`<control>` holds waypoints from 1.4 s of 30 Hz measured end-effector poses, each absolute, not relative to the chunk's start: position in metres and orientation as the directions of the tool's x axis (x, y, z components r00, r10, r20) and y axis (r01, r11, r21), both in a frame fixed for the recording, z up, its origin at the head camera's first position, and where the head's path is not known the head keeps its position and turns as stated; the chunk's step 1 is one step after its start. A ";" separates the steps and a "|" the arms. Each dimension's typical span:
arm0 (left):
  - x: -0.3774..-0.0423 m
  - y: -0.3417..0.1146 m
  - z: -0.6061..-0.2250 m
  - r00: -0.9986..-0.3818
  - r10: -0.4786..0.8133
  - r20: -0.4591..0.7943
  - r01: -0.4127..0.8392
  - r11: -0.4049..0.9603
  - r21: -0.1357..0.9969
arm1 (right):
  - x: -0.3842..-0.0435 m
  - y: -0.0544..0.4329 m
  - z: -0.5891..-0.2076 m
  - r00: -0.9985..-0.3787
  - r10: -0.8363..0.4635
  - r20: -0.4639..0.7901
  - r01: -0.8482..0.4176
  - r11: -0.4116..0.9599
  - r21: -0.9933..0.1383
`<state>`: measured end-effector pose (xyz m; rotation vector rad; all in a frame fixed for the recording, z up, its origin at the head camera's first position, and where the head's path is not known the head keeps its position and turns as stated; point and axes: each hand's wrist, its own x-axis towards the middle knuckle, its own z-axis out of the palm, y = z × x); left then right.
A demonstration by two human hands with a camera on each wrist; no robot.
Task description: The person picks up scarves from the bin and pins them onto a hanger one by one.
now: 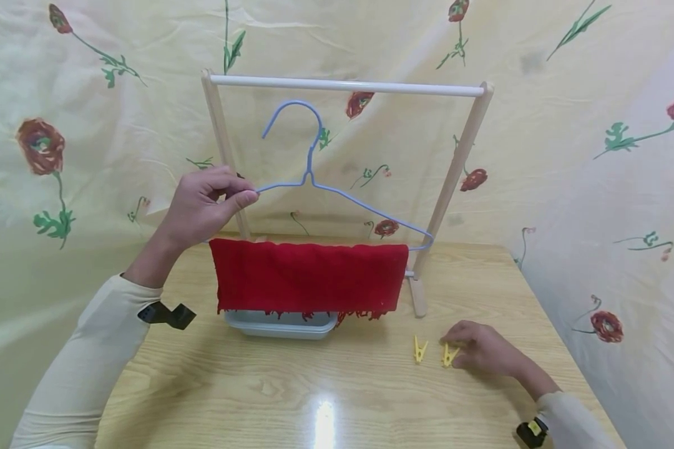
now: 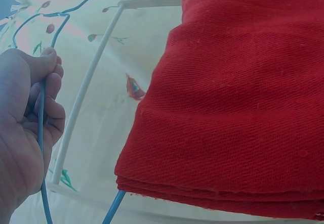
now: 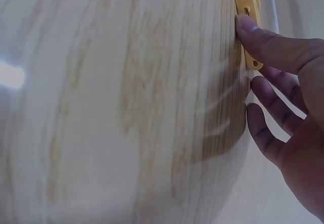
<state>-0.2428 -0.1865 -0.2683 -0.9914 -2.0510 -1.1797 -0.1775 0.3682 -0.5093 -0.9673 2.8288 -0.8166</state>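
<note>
My left hand [image 1: 205,202] pinches one shoulder of a blue wire hanger [image 1: 365,204] between thumb and fingers, holding it up with its hook at the top. A folded red cloth [image 1: 309,277] with a fringed edge hangs over the hanger's bottom bar. In the left wrist view the hanger's wire [image 2: 41,118] runs through the curled fingers, beside the cloth [image 2: 238,102]. At the right of the table, my right hand [image 1: 485,349] has thumb and fingers about a yellow clothespin [image 1: 448,355]. The thumb presses on this clothespin [image 3: 248,4] in the right wrist view.
Another yellow clothespin [image 1: 419,350] lies just left of the right hand. A pale blue tray [image 1: 281,330] sits partly hidden beneath the cloth. Behind the hanger stands a rack with a white top rail [image 1: 348,86] and wooden legs [image 1: 452,184] on the wooden table [image 1: 230,393].
</note>
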 end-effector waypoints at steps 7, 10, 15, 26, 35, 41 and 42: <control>-0.243 -0.186 -0.270 -0.566 0.322 0.759 0.818 0.339 0.466 | -0.178 0.371 -0.512 -0.805 -0.579 0.128 -0.556 0.662 -0.503; -0.243 -0.186 -0.270 -0.566 0.321 0.759 0.817 0.342 0.465 | -0.178 0.373 -0.512 -0.805 -0.576 0.138 -0.558 0.658 -0.507; -0.242 -0.187 -0.270 -0.572 0.316 0.756 0.812 0.348 0.469 | -0.175 0.373 -0.504 -0.846 -0.522 0.109 -0.492 0.685 -0.537; -0.242 -0.186 -0.268 -0.578 0.312 0.754 0.807 0.358 0.470 | -0.169 0.357 -0.469 -0.827 -0.503 0.253 -0.547 0.610 -0.574; -0.243 -0.185 -0.268 -0.579 0.307 0.755 0.806 0.353 0.475 | -0.171 0.337 -0.439 -0.771 -0.493 0.403 -0.636 0.563 -0.528; -0.245 -0.184 -0.269 -0.572 0.310 0.760 0.813 0.334 0.476 | -0.173 0.325 -0.422 -0.762 -0.477 0.438 -0.647 0.540 -0.538; -0.245 -0.183 -0.269 -0.573 0.310 0.759 0.813 0.334 0.477 | -0.173 0.323 -0.419 -0.757 -0.478 0.445 -0.653 0.530 -0.540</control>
